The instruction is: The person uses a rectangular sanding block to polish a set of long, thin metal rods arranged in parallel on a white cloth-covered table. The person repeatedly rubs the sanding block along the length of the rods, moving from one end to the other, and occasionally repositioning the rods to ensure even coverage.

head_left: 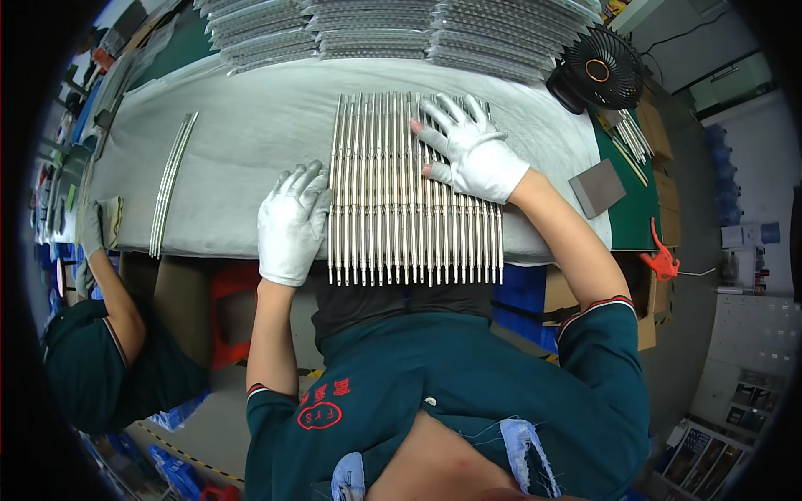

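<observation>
Slim shiny metal rods lie side by side in a flat row, their near ends jutting past the table's front edge. My right hand, in a white glove with two fingertips bare, rests on the far right part of the row with fingers spread. At the row's left edge is my left hand, also gloved, its fingers extended and its thumb side against the outermost rod. Neither hand is closed around anything. Farther left, a few separate thin rods lie on the grey cloth.
Stacked clear plastic trays line the back. A black fan stands at the back right, near a grey-brown block and more rods. A red-handled tool is at the right edge. A co-worker's gloved hand shows at left.
</observation>
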Demonstrator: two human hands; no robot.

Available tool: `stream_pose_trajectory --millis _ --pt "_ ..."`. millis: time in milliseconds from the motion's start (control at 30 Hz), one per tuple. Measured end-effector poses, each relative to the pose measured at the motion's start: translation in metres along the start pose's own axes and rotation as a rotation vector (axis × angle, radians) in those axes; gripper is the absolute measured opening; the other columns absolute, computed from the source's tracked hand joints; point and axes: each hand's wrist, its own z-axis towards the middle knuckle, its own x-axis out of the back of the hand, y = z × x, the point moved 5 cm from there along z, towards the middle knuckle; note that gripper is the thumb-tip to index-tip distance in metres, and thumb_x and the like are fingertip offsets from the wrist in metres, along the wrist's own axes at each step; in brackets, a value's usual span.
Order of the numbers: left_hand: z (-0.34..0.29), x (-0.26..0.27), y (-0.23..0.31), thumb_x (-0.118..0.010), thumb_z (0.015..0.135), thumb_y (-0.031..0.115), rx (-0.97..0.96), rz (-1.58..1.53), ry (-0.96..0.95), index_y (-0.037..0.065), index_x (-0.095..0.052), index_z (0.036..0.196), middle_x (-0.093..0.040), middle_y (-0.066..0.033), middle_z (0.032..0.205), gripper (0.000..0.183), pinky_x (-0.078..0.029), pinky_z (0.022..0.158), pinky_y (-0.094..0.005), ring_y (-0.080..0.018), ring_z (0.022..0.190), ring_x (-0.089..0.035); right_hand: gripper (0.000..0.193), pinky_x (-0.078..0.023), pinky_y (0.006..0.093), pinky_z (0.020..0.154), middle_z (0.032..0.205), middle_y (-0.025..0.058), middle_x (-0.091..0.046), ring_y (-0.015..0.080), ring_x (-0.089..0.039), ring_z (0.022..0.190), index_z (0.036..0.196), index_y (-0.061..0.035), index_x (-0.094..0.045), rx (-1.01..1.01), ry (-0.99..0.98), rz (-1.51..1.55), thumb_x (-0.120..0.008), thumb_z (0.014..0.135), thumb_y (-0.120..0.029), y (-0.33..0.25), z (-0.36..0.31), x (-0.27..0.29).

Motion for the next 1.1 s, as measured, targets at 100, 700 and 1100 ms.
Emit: stream_pose_trajectory --millis 100,700,1100 --pt "0.001 -0.001 -0.001 -0.061 0.096 0.015 0.021 -0.017 -0.028 0.003 -0.068 0.114 -0.066 -0.0138 0.129 0.023 -0.044 0.108 -0.0473 -0.0344 0.121 -0.060 0.062 -0.016 0.0635 0.118 0.155 0.0221 -0.038 0.0419 -0.031 0.145 0.144 -0.0122 -0.051 0.022 0.042 -0.028 -0.054 0.095 -0.049 0.010 -0.014 0.007" --pt "0.002 0.002 0.006 -0.060 0.096 0.012 -0.001 0.005 0.003 0.002 -0.068 0.115 -0.067 -0.0154 0.126 0.022 -0.045 0.106 -0.0490 -0.0375 0.118 -0.061 0.061 -0.018 0.0616 0.118 0.155 0.0210 -0.038 0.0415 -0.032 0.146 0.148 -0.0139 -0.046 0.116 0.032 -0.003 -0.045 0.099 -0.051 -0.005 0.005 0.002" --pt "0.000 0.001 0.003 -0.062 0.094 0.014 0.013 -0.011 0.024 0.004 -0.068 0.115 -0.067 -0.0153 0.125 0.024 -0.046 0.104 -0.0494 -0.0367 0.118 -0.062 0.073 -0.018 0.0615 0.118 0.155 0.0248 -0.036 0.0460 -0.031 0.144 0.149 -0.0112 -0.044 0.010 0.010 -0.055 -0.045 0.096 -0.061 0.047 -0.046 0.025"
